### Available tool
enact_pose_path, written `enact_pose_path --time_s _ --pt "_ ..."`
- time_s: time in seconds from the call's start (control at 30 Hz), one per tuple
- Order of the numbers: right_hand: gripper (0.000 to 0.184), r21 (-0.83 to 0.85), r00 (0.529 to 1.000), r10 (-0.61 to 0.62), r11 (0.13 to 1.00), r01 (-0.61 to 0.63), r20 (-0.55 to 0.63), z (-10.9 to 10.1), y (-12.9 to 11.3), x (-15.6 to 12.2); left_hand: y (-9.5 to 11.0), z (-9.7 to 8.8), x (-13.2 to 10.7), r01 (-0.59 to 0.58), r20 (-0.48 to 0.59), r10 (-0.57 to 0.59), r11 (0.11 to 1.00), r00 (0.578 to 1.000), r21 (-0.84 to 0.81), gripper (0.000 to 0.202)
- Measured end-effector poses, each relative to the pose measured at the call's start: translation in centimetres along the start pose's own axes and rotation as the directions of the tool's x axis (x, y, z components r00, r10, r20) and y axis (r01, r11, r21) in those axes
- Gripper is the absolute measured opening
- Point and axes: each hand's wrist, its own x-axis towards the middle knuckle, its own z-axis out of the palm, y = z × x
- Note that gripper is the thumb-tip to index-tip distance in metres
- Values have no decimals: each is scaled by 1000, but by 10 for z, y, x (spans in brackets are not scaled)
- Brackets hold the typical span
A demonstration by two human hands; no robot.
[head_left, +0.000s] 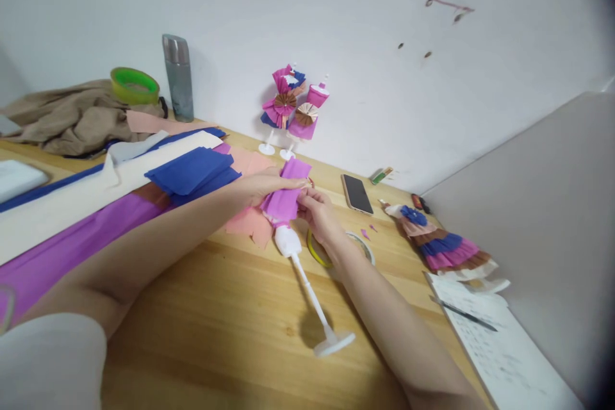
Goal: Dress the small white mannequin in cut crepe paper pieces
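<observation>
Purple crepe paper (287,195) pinched by left hand (266,187) and right hand (319,214), wrapping white mannequin stand (287,241).

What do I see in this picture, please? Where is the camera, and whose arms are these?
The camera sits on a person's head and looks down, so the two bare arms are that person's own. The left hand and the right hand both hold purple crepe paper wrapped around a small white mannequin stand, whose base points toward the camera. On the wooden table lie blue crepe sheets, a phone and a dressed mannequin. Two more dressed mannequins stand by the wall.
</observation>
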Motion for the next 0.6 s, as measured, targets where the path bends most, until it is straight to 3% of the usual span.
enact_pose_path --time_s 0.27,0.47,0.53,0.6 --pt "35 9 999 -10 1000 10 -41 -6 2 0 -3 -6 6 80 -84 -87 994 993 -75 32" --pt "34 27 1000 19 999 -19 7 -4 10 -4 -5 -13 7 116 -181 -117 993 976 -18 23" --pt "31 22 999 34 999 -35 39 -2 10 -7 -1 -19 8 119 -219 -106 992 970 46 25" --pt "25 -3 997 36 999 -36 61 1 10 -11 7 -30 9 97 -326 -5 959 945 266 25"
